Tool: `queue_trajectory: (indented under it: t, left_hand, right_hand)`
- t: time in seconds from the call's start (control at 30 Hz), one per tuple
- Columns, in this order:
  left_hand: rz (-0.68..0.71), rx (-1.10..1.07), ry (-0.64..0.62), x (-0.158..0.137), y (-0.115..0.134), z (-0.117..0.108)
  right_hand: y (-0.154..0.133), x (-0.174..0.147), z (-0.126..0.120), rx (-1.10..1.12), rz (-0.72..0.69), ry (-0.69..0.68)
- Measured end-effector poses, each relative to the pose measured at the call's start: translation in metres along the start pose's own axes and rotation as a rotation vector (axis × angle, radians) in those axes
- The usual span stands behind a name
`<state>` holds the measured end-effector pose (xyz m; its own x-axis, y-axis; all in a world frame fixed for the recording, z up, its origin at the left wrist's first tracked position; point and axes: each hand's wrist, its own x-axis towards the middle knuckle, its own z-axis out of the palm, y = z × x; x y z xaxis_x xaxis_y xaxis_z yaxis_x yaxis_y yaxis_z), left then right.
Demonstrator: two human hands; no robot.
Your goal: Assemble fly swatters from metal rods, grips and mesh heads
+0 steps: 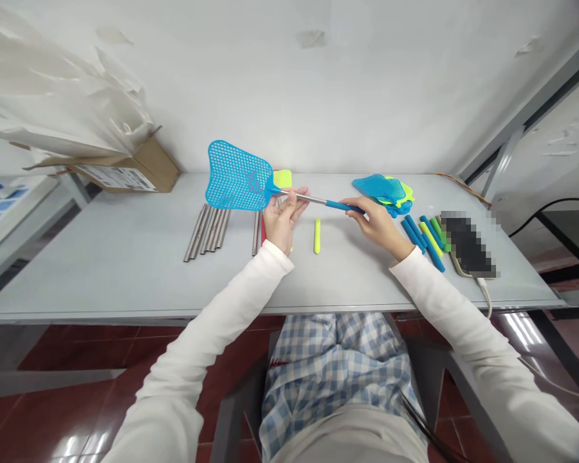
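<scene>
A fly swatter with a blue mesh head, a metal rod and a blue grip is held level above the table. My left hand holds its rod close to the head, thumb and fingers around the metal. At the other end, my right hand is closed on the blue grip. Below, on the table between my hands, lies a short yellow grip tube. Behind my left hand a yellow mesh head and something red are partly hidden.
Several metal rods lie at the left of the grey table. Blue and yellow swatter heads are piled at the back right, near several coloured grip tubes. A phone with a cable lies beside them. A cardboard box stands at the back left.
</scene>
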<state>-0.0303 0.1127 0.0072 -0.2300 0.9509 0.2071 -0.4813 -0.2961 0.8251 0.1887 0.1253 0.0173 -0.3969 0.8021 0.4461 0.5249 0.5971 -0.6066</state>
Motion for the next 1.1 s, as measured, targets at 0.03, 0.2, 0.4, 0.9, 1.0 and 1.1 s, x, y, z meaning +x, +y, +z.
queue_trajectory:
  t: [0.03, 0.2, 0.4, 0.9, 1.0, 1.1]
  left_hand:
    - [-0.002, 0.003, 0.001, -0.001, 0.000, 0.000]
    - [-0.023, 0.033, 0.007, -0.002, 0.002, 0.001]
    - [-0.036, 0.059, 0.034, -0.003, 0.000, 0.002]
    - [-0.068, 0.487, 0.146, 0.055, 0.098, -0.085]
    - [-0.241, 0.618, 0.156, 0.052, 0.098, -0.098]
    - [-0.265, 0.719, 0.172, 0.052, 0.087, -0.101]
  right_hand:
    - [0.000, -0.001, 0.000, 0.003, 0.000, 0.003]
    - [-0.003, -0.004, 0.000, 0.003, -0.009, 0.036]
    - [-0.006, -0.006, 0.002, 0.005, 0.007, 0.017]
    - [-0.002, -0.015, 0.010, 0.059, -0.045, -0.132]
    - [0.000, -0.016, 0.012, 0.010, -0.078, -0.156]
    - [0.003, -0.016, 0.012, -0.031, -0.096, -0.190]
